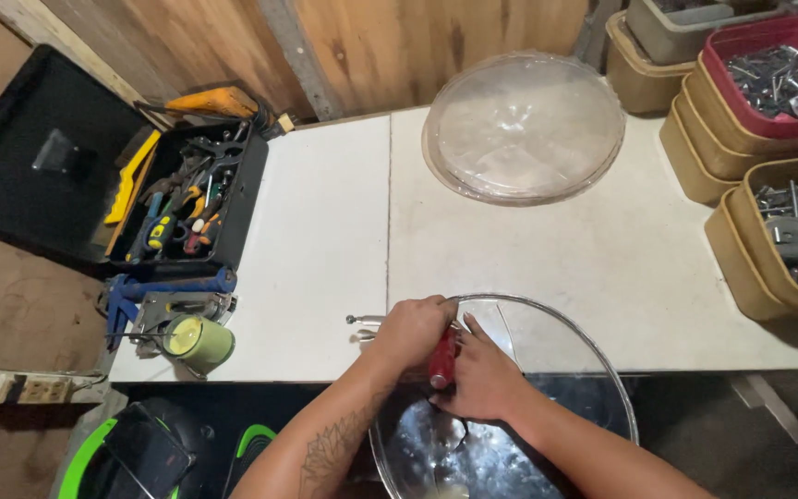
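Left hand [411, 330]: clenched over small metal hardware at the rim of the glass dome [510, 397].
Right hand [477, 379]: wrapped around a red-handled tool [442, 360], its tip at that same rim.
Dome's place: half on the white table [602, 259], half over its near edge.
Done: the tool is on the fitting.
Left: the fitting is probably not yet finished; fingers hide it.
Apart: second clear dome [524, 125], untouched.

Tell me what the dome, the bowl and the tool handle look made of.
Dome: clear plastic, probably; see-through with soft, wavy glare. Bowl: polished metal, likely steel; mirror reflections and a thin bright rim. Tool handle, gripped between left hand and right hand: glossy red, plastic or rubber; hard to tell.
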